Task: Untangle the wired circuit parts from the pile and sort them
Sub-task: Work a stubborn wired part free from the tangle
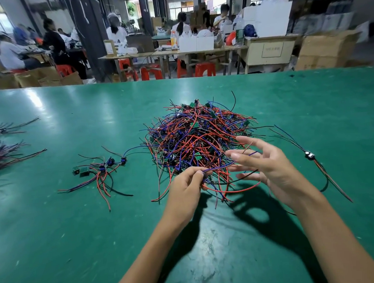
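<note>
Left hand pinching; right hand spread

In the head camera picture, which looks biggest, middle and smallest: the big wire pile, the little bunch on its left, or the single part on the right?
1. Big wire pile, clearly largest.
2. Little bunch on its left.
3. Single part on the right; its wires stretch long, but it looks thinnest.

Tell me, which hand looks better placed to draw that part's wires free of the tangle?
Probably the right hand. The left hand already pinches a wired part at the pile's near edge, anchoring it. The right hand's fingers are spread, with the part's blue wire running across them, ready to draw it out.
</note>
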{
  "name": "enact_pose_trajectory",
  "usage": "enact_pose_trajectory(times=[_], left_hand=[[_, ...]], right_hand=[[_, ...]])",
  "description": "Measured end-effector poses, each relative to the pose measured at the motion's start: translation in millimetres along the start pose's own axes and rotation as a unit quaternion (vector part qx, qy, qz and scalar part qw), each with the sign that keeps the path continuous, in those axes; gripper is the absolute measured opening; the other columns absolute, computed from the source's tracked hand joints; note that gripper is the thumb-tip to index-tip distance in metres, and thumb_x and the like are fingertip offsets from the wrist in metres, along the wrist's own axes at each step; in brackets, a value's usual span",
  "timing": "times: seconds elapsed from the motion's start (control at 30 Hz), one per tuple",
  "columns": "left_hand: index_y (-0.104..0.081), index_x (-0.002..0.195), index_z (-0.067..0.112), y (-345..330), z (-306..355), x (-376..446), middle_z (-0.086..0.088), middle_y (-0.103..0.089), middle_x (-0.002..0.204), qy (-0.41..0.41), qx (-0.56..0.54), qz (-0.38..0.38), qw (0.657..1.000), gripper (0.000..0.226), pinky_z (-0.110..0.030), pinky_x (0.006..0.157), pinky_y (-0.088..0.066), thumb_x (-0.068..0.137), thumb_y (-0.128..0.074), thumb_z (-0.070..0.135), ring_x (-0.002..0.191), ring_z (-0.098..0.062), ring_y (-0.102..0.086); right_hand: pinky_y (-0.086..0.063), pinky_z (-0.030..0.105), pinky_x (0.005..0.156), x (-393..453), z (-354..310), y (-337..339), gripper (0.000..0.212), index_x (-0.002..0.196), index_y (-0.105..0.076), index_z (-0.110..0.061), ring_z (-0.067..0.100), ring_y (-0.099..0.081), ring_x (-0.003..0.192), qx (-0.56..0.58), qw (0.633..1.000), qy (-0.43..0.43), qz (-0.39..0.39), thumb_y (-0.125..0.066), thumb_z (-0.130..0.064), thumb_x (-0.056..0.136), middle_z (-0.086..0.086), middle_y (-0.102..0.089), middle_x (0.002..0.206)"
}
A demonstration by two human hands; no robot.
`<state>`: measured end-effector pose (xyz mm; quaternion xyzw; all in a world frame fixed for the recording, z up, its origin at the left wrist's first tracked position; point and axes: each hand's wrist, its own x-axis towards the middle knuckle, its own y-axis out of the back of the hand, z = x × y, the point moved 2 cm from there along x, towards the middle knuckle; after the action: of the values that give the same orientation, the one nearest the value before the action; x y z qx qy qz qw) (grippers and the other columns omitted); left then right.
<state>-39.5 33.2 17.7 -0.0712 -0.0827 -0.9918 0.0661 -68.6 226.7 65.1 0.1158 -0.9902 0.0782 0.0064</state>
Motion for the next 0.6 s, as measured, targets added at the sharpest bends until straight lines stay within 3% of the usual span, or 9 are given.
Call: enact_pose_trajectory(times=[0.13, 0.27, 0.33, 0.4, 0.47, 0.6], left_hand=[[-0.073, 0.101, 0.022, -0.2, -1.4, -0.8, 0.016, -0.058, 0.062, -0.009, -0.002, 0.002, 1.000, 0.030, -0.015, 0.049, -0.037, 0.106, -0.045, 0.012, 0.050, -0.001, -0.045], [-0.071, 0.108, 0.021, -3.8, 0.6, -4.9, 0.010, -0.059, 0.061, -0.004, -0.025, -0.037, 0.999, 0.026, -0.025, 0.047, -0.034, 0.107, -0.045, 0.015, 0.057, -0.018, -0.048], [-0.069, 0.111, 0.017, -6.0, 2.9, -7.3, 0.012, -0.059, 0.064, -0.004, -0.039, -0.057, 0.998, 0.024, -0.023, 0.050, -0.038, 0.107, -0.045, 0.013, 0.063, -0.017, -0.055], [-0.067, 0.114, 0.010, -6.9, 4.9, -8.3, -0.001, -0.060, 0.074, 0.002, -0.057, -0.069, 0.996, 0.023, -0.019, 0.052, -0.043, 0.107, -0.045, 0.010, 0.060, -0.010, -0.056], [-0.064, 0.118, 0.003, -7.8, 5.8, -8.9, -0.012, -0.057, 0.081, 0.005, -0.068, -0.079, 0.994, 0.024, -0.020, 0.056, -0.046, 0.106, -0.045, 0.009, 0.065, -0.014, -0.054], [-0.063, 0.122, -0.001, -8.6, 5.3, -9.6, -0.012, -0.057, 0.083, 0.001, -0.067, -0.094, 0.993, 0.025, -0.022, 0.060, -0.051, 0.105, -0.046, 0.008, 0.073, -0.016, -0.058]], right_hand=[[-0.059, 0.026, 0.067, -1.3, -3.3, 6.7, 0.062, 0.131, -0.061, -0.020, 0.022, -0.074, 0.093, 0.046, 0.998, -0.027, -0.040, -0.083, -0.020, 0.073, 0.009, -0.074, 0.119], [-0.057, 0.024, 0.068, -4.0, -0.8, 1.5, 0.046, 0.111, -0.077, -0.023, 0.019, -0.074, 0.089, -0.011, 0.998, -0.026, -0.064, -0.088, -0.029, 0.068, 0.008, -0.076, 0.111], [-0.057, 0.023, 0.067, -4.4, 1.6, -2.2, 0.038, 0.106, -0.078, -0.018, 0.019, -0.075, 0.084, -0.020, 0.998, -0.021, -0.058, -0.083, -0.031, 0.070, 0.008, -0.076, 0.104], [-0.058, 0.023, 0.066, -4.1, 3.9, -6.5, 0.038, 0.106, -0.077, -0.014, 0.020, -0.075, 0.081, -0.024, 0.999, -0.015, -0.044, -0.077, -0.034, 0.074, 0.007, -0.077, 0.098], [-0.058, 0.024, 0.065, -3.9, 5.7, -10.8, 0.041, 0.107, -0.075, -0.012, 0.021, -0.075, 0.079, -0.030, 0.999, -0.002, -0.033, -0.077, -0.036, 0.074, 0.006, -0.077, 0.094], [-0.057, 0.025, 0.062, -3.4, 5.6, -17.1, 0.033, 0.097, -0.076, -0.013, 0.020, -0.074, 0.072, -0.034, 0.998, 0.041, -0.027, -0.080, -0.033, 0.072, 0.006, -0.076, 0.082]])
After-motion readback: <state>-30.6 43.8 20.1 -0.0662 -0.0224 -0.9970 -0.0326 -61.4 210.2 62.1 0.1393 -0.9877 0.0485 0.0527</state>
